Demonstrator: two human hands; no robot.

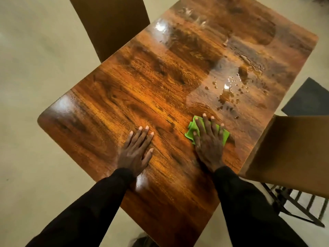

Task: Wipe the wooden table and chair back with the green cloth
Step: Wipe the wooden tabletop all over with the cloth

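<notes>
Right hand (209,139) presses flat with spread fingers on my small crumpled green cloth (191,131), right of centre on the glossy brown wooden table (133,90). Left hand (137,150) lies open beside, empty. I am wiping the table; next I should push toward the water drops (229,93) above.

Only 1 view: a head-worn wide-angle camera looks steeply down from above the near end of the glossy brown wooden table (135,90), close over it, facing along its length toward the far end.
</notes>
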